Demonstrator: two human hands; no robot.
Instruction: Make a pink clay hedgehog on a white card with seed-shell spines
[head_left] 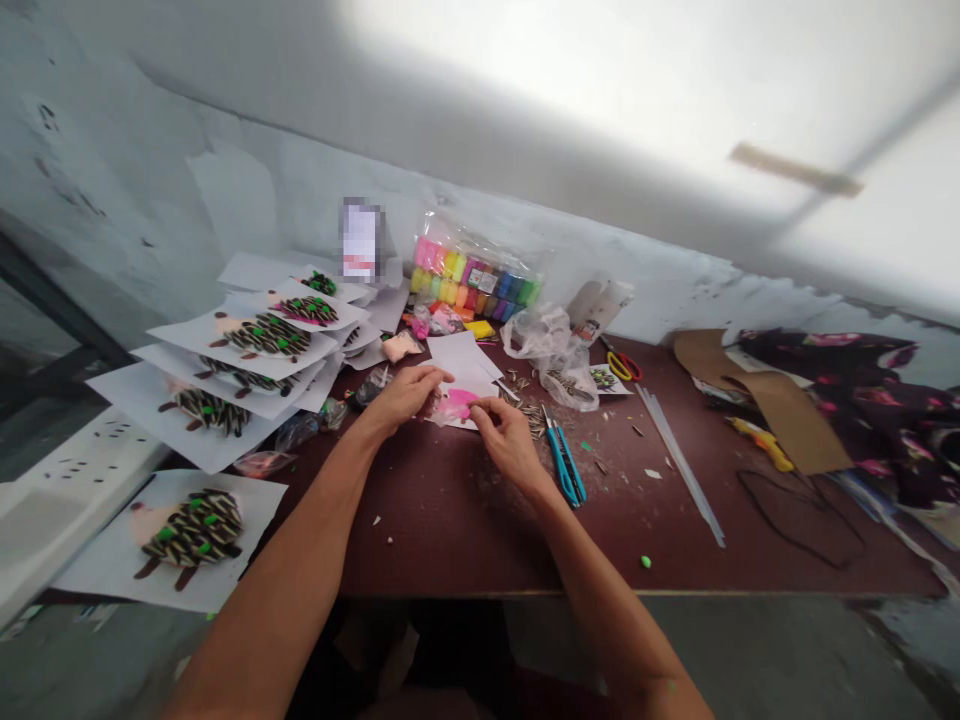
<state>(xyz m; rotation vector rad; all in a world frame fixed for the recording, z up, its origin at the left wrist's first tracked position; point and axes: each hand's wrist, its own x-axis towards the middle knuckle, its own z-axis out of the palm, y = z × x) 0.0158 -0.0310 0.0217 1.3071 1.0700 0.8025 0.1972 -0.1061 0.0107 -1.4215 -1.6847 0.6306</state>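
Note:
Over a white sheet of paper I see a bright pink piece of modelling clay in thin clear plastic. My left hand has its fingers curled at the left edge of this clay packet. On the other side, my right hand pinches the packet's right edge between thumb and fingers. Fine detail at the fingertips is blurred. Beside my right hand lie blue-handled scissors and a scatter of striped sunflower seeds.
Sheets with seed-covered hedgehog figures are stacked at left, another hedgehog sheet in front. Behind are a pack of coloured clay and plastic bags. Rightward lie red-yellow scissors, glue sticks, a yellow glue gun and cardboard.

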